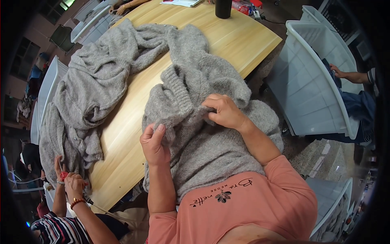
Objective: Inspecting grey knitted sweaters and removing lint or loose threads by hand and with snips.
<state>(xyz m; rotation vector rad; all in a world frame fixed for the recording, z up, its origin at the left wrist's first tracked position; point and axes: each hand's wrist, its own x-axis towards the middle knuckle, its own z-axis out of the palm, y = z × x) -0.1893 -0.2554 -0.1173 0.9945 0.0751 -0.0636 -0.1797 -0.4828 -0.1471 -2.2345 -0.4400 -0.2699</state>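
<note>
One wearer's left hand (155, 145), one right hand (226, 112), one table (243, 34), one black cylinder (223, 9), grey knits (219, 164) uncountable

A lane of tabletop (124, 126) gives passage between the near grey garment (215, 77) and the grey knit pile (97, 69) leftward, closing where they meet; past the right edge, a white bin (304, 81) blocks the way.

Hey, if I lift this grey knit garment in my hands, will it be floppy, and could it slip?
The grey knit garment will probably droop, since it lies in soft, slumped folds. Its fuzzy surface suggests it is unlikely to slide from your left hand or right hand. The ribbed band may feel springier, judging by its raised ridges.
</note>
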